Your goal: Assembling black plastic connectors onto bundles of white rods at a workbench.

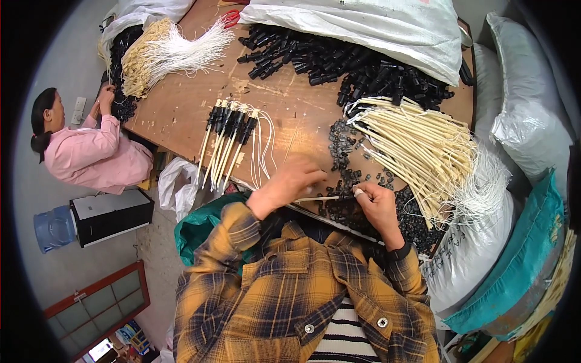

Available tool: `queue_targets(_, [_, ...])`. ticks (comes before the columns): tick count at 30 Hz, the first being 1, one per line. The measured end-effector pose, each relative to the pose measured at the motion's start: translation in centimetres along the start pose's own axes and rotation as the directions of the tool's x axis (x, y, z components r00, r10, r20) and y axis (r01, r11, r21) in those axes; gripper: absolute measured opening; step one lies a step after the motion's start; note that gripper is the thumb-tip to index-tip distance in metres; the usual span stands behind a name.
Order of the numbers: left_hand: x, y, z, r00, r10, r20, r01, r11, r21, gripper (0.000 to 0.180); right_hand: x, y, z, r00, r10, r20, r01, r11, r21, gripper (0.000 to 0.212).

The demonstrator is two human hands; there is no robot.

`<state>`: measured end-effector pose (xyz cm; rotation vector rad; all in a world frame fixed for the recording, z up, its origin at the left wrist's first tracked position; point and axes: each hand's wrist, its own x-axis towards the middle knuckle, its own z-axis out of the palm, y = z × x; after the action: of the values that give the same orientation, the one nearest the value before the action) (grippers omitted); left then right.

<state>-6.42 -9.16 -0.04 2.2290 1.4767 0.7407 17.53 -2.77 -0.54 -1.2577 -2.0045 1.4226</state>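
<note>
My right hand (378, 209) pinches a slim cream rod (318, 198) at its right end, by a small black piece; the fingertips partly cover this. The rod lies level above the table's near edge, pointing left. Just above its left part is my left hand (290, 184), slightly blurred, fingers loosely bent and apart, with nothing visible in them. Left of that hand lies a row of cream rods with black sleeves (233, 124) and white cords. A bundle of bare cream rods (417, 145) rests to the right. Small black pieces (342, 145) are scattered around my right hand.
Black tubular fittings (351, 66) spill from a white sack (363, 27) at the table's (290, 97) far side. Full sacks (526, 78) crowd the right. At far left a co-worker in pink (97, 145) handles parts beside another corded bundle (175, 51). Red-handled scissors (230, 18) lie far back.
</note>
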Motion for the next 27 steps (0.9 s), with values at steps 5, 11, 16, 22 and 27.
queue_targets(5, [0.8,-1.6,2.8,0.977,-0.142,-0.162,0.101,0.966,-0.237,0.027,0.2,-0.1,0.1,0.997,0.059,-0.053,-0.053,0.993,0.107,0.014])
queue_targets(11, [3.5,3.5,3.7,0.921,-0.327,-0.21,0.097,0.717,-0.691,0.022,1.6,-0.1,1.2,0.991,0.118,-0.059,-0.111,0.987,0.115,0.016])
queue_targets(16, [3.6,3.2,4.3,0.877,-0.39,-0.282,0.192,0.821,-0.538,0.028,1.5,-0.5,1.0,0.978,0.162,0.129,-0.206,0.832,0.516,0.018])
queue_targets(22, [4.0,3.5,4.2,0.807,-0.547,-0.223,0.375,0.766,-0.523,0.028,1.4,-1.3,1.3,0.984,0.171,0.043,-0.167,0.828,0.535,0.018])
queue_targets(27, [3.8,3.6,3.9,0.788,-0.611,-0.079,0.424,0.631,-0.65,0.021,1.2,-1.5,1.3,0.974,-0.154,-0.166,0.145,0.987,-0.065,0.019])
